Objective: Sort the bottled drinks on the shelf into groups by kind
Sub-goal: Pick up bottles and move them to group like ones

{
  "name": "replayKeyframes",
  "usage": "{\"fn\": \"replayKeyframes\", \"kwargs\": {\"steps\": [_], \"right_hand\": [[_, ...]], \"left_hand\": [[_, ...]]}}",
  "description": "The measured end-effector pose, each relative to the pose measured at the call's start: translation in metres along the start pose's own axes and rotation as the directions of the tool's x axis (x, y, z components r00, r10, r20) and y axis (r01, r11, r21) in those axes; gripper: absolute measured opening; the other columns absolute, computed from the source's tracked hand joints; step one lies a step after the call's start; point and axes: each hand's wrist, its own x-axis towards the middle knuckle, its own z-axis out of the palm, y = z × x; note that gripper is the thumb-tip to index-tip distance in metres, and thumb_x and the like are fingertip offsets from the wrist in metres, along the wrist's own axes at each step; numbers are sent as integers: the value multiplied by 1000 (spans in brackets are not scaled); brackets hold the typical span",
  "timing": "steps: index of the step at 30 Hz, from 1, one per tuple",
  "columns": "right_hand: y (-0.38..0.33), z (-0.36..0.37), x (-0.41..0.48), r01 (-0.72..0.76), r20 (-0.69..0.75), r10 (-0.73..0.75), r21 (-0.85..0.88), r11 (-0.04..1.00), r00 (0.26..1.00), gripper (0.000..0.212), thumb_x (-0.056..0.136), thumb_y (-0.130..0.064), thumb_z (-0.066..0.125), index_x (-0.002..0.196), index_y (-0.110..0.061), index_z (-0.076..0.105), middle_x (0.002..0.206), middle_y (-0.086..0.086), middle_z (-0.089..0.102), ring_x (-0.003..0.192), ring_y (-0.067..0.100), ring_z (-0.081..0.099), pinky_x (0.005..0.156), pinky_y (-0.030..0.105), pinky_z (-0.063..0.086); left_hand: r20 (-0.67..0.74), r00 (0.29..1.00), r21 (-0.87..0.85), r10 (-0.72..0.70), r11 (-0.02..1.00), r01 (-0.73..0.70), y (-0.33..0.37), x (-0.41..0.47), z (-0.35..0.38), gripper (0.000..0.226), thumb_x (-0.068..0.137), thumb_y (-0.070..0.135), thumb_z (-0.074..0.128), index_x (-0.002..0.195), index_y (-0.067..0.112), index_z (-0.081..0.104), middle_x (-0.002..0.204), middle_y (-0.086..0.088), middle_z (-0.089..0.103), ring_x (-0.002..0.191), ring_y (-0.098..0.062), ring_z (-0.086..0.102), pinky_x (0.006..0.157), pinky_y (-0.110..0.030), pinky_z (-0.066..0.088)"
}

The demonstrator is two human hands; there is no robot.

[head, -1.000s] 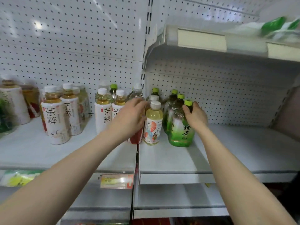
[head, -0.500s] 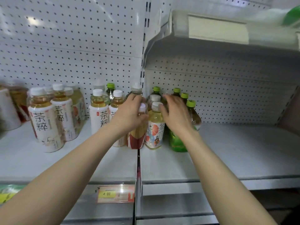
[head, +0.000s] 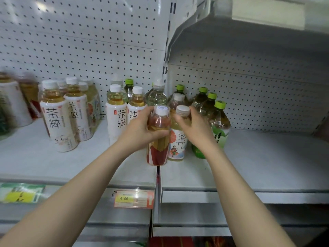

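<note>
Currently the left hand [head: 140,129] grasps the red bottle [head: 157,152] around its upper body. The fingers are curled on the front side and the white cap is free above them. This bottle is at the seam between the two boards of the shelf [head: 267,157], near the front edge. I cannot tell if it stands on the board or is lifted a little. The right hand [head: 194,129] grasps the pale bottle [head: 178,145] just under its white cap, thumb on the near side and fingers on the far side. The pale bottle stands upright just beside the red one, on its right. Behind the right hand are the green bottles [head: 219,134] with green caps, close together in a row toward the pegboard [head: 89,41]. Left of the hands stand two white bottles [head: 115,120], and further left is a left group [head: 55,122] of the same kind. A clear bottle [head: 156,97] is behind the red one. A price tag [head: 133,198] reading 4 00 sits on the shelf edge below.
</note>
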Motion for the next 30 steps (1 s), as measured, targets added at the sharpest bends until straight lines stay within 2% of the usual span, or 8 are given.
{"fn": "replayKeyframes", "kwargs": {"steps": [3, 5, 10, 12, 15, 20, 24, 30], "right_hand": [[11, 18, -23, -89, 100, 57, 355, 931, 993, 64, 94, -49, 60, 149, -35, 29, 134, -15, 55, 122, 11, 55, 108, 41, 44], [18, 27, -33, -110, 94, 76, 451, 886, 993, 74, 92, -41, 67, 151, -37, 23, 139, -10, 54, 125, 11, 55, 108, 41, 45], [18, 35, -35, -120, 15, 135, 557, 822, 991, 72, 74, -51, 79, 134, -28, 47, 124, -4, 67, 109, 14, 67, 97, 48, 54], [12, 34, -38, -158, 22, 191, 660, 734, 981, 64, 72, -51, 81, 125, -32, 50, 119, -2, 70, 100, 15, 71, 91, 46, 58], [-1, 36, -44, -221, 112, 228, 815, 536, 967, 47, 76, -39, 81, 115, -31, 56, 108, 8, 74, 89, 24, 75, 81, 46, 61], [-43, 53, -60, -364, 315, 187, 847, 388, 931, 43, 87, -39, 72, 123, -19, 59, 87, 5, 77, 73, 18, 75, 62, 31, 59], [-79, 80, -72, -468, 456, 128, 801, 374, 881, 51, 88, -48, 68, 129, -19, 59, 99, 11, 77, 86, 26, 76, 73, 37, 60], [-154, 136, -93, -507, 521, 81, 766, 396, 850, 56, 87, -47, 68, 130, -13, 57, 95, 15, 76, 77, 27, 75, 70, 37, 60]], "left_hand": [[88, 993, -94, -80, 992, 88, -12, -11, 9, 79, 73, 36, 84, 138, 24, 41, 122, 7, 63, 108, -10, 62, 95, -34, 52], [104, 989, -176, -107, 977, 124, -19, -20, 15, 78, 74, 36, 83, 140, 24, 42, 124, 6, 64, 113, -12, 61, 101, -40, 50], [-52, 986, -404, -158, 906, 124, -16, -39, 19, 63, 72, 36, 81, 127, 36, 50, 112, 12, 67, 101, -4, 65, 89, -25, 53], [-118, 968, -528, -222, 839, 129, -13, -50, 13, 63, 73, 31, 84, 127, 29, 51, 107, 11, 68, 96, -1, 66, 81, -19, 53], [-166, 928, -644, -333, 749, 153, -10, -64, -3, 67, 67, 36, 81, 124, 23, 48, 108, 2, 68, 97, -10, 67, 80, -26, 54], [-121, 907, -707, -404, 676, 206, -12, -97, -40, 68, 71, 42, 73, 131, 22, 47, 117, -5, 69, 98, -15, 71, 78, -30, 59], [-57, 904, -753, -423, 613, 239, -26, -130, -76, 54, 79, 39, 73, 127, 23, 56, 112, -5, 74, 99, -21, 72, 77, -31, 58], [-39, 839, -777, -543, 545, 316, -66, -188, -152, 34, 92, 36, 55, 115, 12, 60, 94, -12, 70, 82, -22, 68, 72, -34, 57]]}}
